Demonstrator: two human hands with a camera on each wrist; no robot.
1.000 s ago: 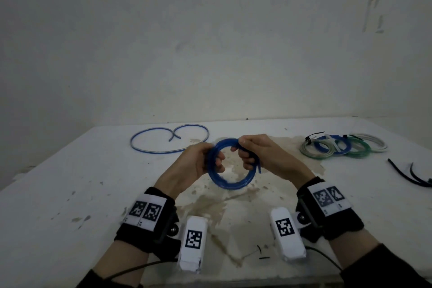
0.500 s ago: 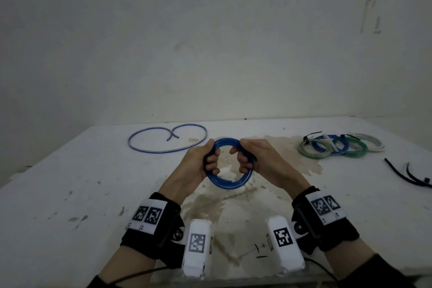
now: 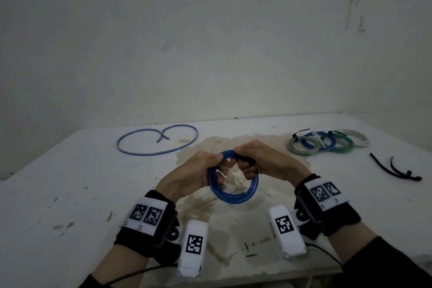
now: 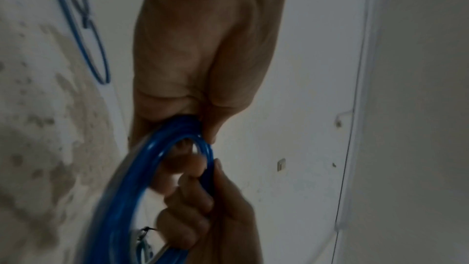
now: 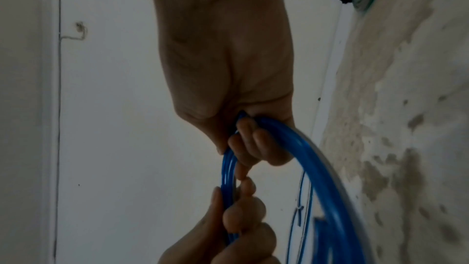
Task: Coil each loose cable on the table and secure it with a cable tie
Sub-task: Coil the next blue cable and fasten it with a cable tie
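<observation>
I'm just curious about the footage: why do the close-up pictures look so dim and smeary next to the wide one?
Head view: dim, even light, sharp enough; the blue coil and loose cable ties read clearly. Left wrist view: the coil's near part is blurred, the left hand shadowed. Right wrist view: the right hand is dark against the pale wall, the coil's lower arc smeared.

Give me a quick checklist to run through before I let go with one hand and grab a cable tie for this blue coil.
1. Blue coil gathered into a ring: ok.
2. Left hand grips the coil by itself: ok, fingers curl round its left side.
3. Right hand free to leave: not ok yet, it grips the coil's top right.
4. Cable's loose end tucked in: cannot tell, hidden under the fingers.
5. Spare cable ties available: ok, lying on the table to the right.
6. Other work left: loose blue cable lies uncoiled at far left; tied coils sit at far right.
</observation>
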